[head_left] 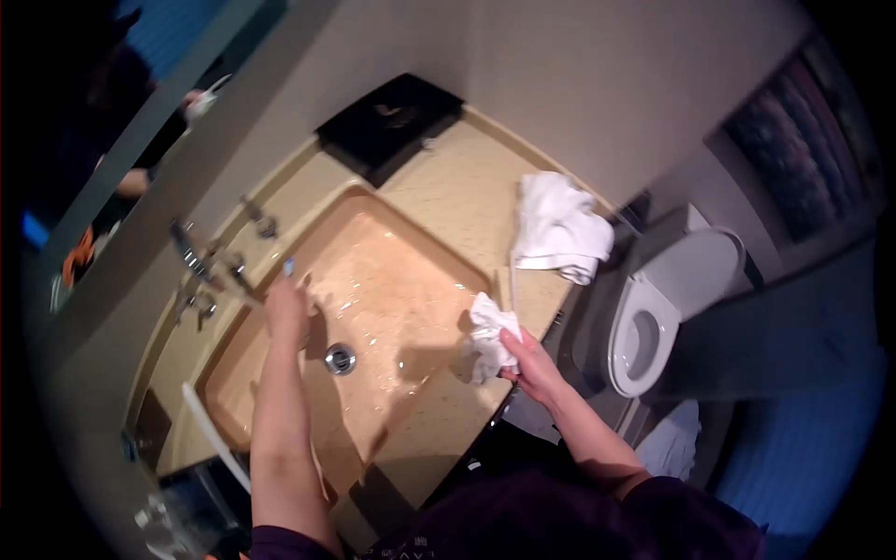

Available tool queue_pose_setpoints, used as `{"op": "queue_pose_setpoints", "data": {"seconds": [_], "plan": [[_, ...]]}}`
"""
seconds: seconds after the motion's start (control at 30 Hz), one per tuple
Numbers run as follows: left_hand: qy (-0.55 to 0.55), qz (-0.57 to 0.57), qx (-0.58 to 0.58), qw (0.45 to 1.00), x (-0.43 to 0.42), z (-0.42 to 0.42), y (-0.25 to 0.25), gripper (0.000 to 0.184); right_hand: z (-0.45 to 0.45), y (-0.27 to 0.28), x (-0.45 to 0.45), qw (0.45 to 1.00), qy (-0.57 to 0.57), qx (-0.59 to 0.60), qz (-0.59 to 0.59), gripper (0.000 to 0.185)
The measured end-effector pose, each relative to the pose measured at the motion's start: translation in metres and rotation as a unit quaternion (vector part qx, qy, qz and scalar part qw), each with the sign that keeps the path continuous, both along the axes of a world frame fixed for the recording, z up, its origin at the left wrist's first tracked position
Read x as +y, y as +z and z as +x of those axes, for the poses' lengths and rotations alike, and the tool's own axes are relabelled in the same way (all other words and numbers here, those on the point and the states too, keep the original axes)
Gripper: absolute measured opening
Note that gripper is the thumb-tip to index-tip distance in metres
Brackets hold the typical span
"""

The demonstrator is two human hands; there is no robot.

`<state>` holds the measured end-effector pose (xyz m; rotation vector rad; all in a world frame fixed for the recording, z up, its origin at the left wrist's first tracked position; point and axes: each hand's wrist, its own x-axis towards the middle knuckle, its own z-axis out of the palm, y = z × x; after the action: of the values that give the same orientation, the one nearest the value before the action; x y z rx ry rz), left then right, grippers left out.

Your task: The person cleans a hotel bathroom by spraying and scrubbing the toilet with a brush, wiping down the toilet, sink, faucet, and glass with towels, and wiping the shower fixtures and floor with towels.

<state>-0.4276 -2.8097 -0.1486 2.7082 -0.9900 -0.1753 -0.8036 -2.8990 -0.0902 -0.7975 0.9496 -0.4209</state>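
Wiping-down step at the basin [381,266], as I judge it. My right hand [532,366] grips a bunched white cloth [490,338], thumb over the top; the cloth is at the basin's right corner, by the front edge of the table [467,177]. I can't tell whether it touches the surface or hangs just over it. My left hand [287,308] is over the basin's left side, near the tap [191,254], fingers apparently curled; a small blue bit [289,268] shows just past them. Can't confirm a grip on that side, nor what the blue bit belongs to. Basin floor looks wet round the drain [341,359]. My read: next move calls for a firm hold on the cloth, flat contact along the rim, and the left hand clear of the tap. Folded white towel [562,227] sits at the table's right corner, black tray [390,126] at the far corner; neither is touched. Hard to make out: left fingertips hidden by the hand itself, tap blurred, tray contents too dark. White strip [213,434] at the near left runs behind my forearm, can't identify it. Frame edges go black.
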Motion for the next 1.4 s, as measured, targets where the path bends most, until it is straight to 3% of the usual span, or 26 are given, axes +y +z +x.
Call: {"op": "queue_pose_setpoints", "data": {"seconds": [0.1, 0.2, 0.3, 0.33, 0.4, 0.53, 0.6, 0.67, 0.73, 0.8, 0.83, 0.93, 1.0, 1.03, 1.17, 1.2, 1.27, 1.33, 1.4], "plan": [[0.031, 0.043, -0.036, 0.998, -0.013, -0.006, 0.008, 0.026, -0.032, 0.004, -0.010, 0.997, 0.048, 0.038, -0.040, 0.039], [0.003, 0.024, -0.066, 0.997, -0.036, -0.059, 0.085, 0.027, -0.064, 0.002, -0.020, 0.999, 0.027, -0.012, 0.013, 0.037], [-0.116, -0.157, -0.068, 0.978, -0.058, -0.167, 0.141, 0.025, -0.093, 0.001, -0.024, 0.993, -0.002, -0.102, 0.062, 0.030], [-0.160, -0.230, -0.045, 0.959, -0.065, -0.212, 0.150, 0.024, -0.102, 0.008, -0.027, 0.989, -0.016, -0.125, 0.081, 0.029], [-0.132, -0.220, 0.234, 0.938, -0.080, -0.295, 0.158, 0.021, -0.132, 0.013, -0.038, 0.980, -0.018, -0.173, 0.096, 0.029], [-0.382, -0.013, 0.236, 0.894, -0.112, -0.447, 0.120, 0.013, -0.223, 0.000, -0.079, 0.954, -0.021, -0.255, 0.154, 0.034], [-0.594, -0.076, 0.072, 0.798, -0.144, -0.512, 0.098, 0.024, -0.288, -0.023, -0.101, 0.962, -0.022, -0.256, 0.093, 0.035], [-0.654, -0.051, 0.088, 0.749, -0.179, -0.576, 0.087, 0.034, -0.362, -0.048, -0.114, 0.970, -0.077, -0.211, 0.095, 0.032], [-0.695, -0.074, 0.186, 0.691, -0.207, -0.647, 0.072, 0.031, -0.438, -0.080, -0.117, 0.962, -0.143, -0.142, 0.182, 0.027], [-0.730, -0.033, 0.221, 0.646, -0.233, -0.708, 0.048, 0.024, -0.495, -0.074, -0.120, 0.936, -0.192, -0.192, 0.226, 0.022], [-0.743, -0.020, 0.200, 0.638, -0.245, -0.735, 0.039, 0.022, -0.516, -0.097, -0.112, 0.960, -0.196, -0.173, 0.099, 0.022], [-0.770, 0.043, 0.149, 0.618, -0.280, -0.808, 0.022, 0.020, -0.566, -0.110, -0.116, 0.841, -0.382, -0.308, 0.230, 0.023], [-0.777, 0.119, 0.134, 0.604, -0.293, -0.846, 0.009, 0.019, -0.578, -0.095, -0.129, 0.820, -0.478, -0.221, 0.222, 0.023], [-0.790, 0.164, 0.172, 0.566, -0.296, -0.861, -0.006, 0.023, -0.587, -0.102, -0.128, 0.824, -0.491, -0.192, 0.209, 0.023], [-0.824, 0.029, 0.190, 0.533, -0.298, -0.885, 0.007, 0.033, -0.644, -0.150, -0.135, 0.828, -0.536, -0.054, 0.156, 0.021], [-0.789, 0.078, 0.218, 0.568, -0.303, -0.884, 0.017, 0.033, -0.663, -0.163, -0.139, 0.826, -0.544, -0.016, 0.147, 0.020], [-0.705, 0.174, 0.267, 0.633, -0.314, -0.870, 0.023, 0.033, -0.715, -0.204, -0.155, 0.874, -0.423, 0.224, 0.086, 0.022], [-0.681, 0.075, 0.248, 0.685, -0.316, -0.828, 0.013, 0.032, -0.759, -0.219, -0.187, 0.839, -0.370, 0.398, 0.009, 0.028], [-0.599, 0.049, 0.215, 0.770, -0.327, -0.781, 0.016, 0.029, -0.797, -0.229, -0.230, 0.790, -0.351, 0.499, -0.057, 0.031]]}}
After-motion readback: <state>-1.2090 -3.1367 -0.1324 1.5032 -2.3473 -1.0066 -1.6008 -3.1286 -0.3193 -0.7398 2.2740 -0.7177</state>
